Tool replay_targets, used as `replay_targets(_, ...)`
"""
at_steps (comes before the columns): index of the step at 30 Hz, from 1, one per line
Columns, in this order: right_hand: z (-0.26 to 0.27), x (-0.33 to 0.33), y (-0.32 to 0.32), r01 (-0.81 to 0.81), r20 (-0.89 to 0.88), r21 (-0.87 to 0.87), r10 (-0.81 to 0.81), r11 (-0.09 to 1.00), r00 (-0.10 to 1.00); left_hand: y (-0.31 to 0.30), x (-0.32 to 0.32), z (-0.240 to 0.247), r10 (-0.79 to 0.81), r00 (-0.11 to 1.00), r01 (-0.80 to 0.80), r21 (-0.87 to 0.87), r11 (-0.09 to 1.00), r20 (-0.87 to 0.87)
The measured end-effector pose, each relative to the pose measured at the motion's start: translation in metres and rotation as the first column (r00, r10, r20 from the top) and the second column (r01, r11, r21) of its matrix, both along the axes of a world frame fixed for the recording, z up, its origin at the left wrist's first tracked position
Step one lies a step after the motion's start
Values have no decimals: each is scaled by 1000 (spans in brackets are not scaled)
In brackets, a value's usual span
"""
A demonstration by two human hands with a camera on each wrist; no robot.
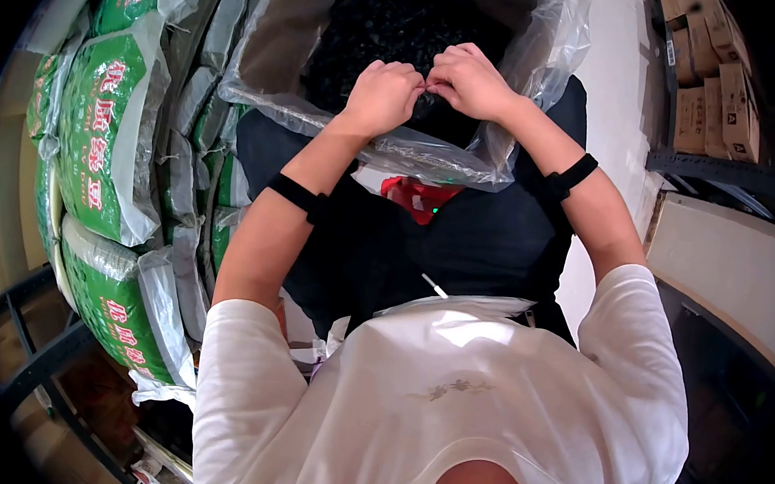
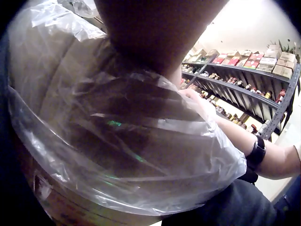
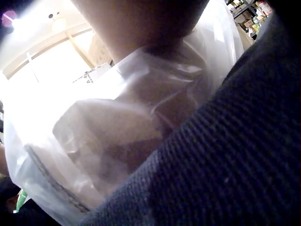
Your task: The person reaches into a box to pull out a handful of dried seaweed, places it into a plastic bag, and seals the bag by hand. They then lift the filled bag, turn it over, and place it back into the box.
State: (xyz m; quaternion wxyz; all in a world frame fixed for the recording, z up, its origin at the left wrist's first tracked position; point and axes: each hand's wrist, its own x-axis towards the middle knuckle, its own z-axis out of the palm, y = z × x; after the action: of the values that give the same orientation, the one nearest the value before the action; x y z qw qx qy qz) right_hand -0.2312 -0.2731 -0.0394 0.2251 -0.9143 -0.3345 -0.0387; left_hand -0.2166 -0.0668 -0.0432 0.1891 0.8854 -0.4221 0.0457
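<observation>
Both hands meet over a cardboard box (image 1: 281,29) lined with clear plastic (image 1: 413,148), above a mass of small black pieces (image 1: 387,19). The left hand (image 1: 385,96) has its fingers curled, thumb and fingertips pinched at the right hand's fingertips. Bent fingers of the right hand (image 1: 471,80) pinch at the same spot; the small thing between them is too small to identify. In the left wrist view, the plastic liner (image 2: 141,146) covers much of the picture, with part of the right hand (image 2: 195,100) behind it. Plastic (image 3: 108,136) and dark cloth fill most of the right wrist view.
Green and white printed sacks (image 1: 105,129) are stacked left of the box. Cardboard cartons (image 1: 717,100) stand on a shelf at the right. Something red (image 1: 418,199) lies below the box, between the person's dark-clothed legs (image 1: 487,250). Shelves with jars (image 2: 240,84) show beyond the box.
</observation>
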Motion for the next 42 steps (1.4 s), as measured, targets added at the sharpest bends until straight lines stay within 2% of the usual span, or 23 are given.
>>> replay_targets(7, -4, 2, -1, 57, 49, 12, -58, 998, 997, 0, -1, 1, 60, 997, -62, -38, 997, -51)
replay_targets(9, -4, 3, -2, 83, 79, 21, -85, 996, 993, 1, -2, 1, 90, 996, -89, -134, 987, -1)
replay_targets(12, -4, 2, -2, 133, 81, 25, -134, 991, 988, 2, -2, -3, 117, 993, -112, -175, 978, 18)
replay_targets(21, -4, 3, -2, 88, 104, 36, -91, 995, 990, 3, 2, -3, 150, 983, -160, -88, 983, -108)
replay_targets(27, -2, 2, -1, 64, 70, 59, -69, 996, 995, 3, 2, -2, 157, 982, -165, -79, 983, -102)
replay_targets(42, -3, 3, 3, 17, 132, 54, -24, 998, 991, 2, -1, 0, 150, 979, -162, -79, 984, -140)
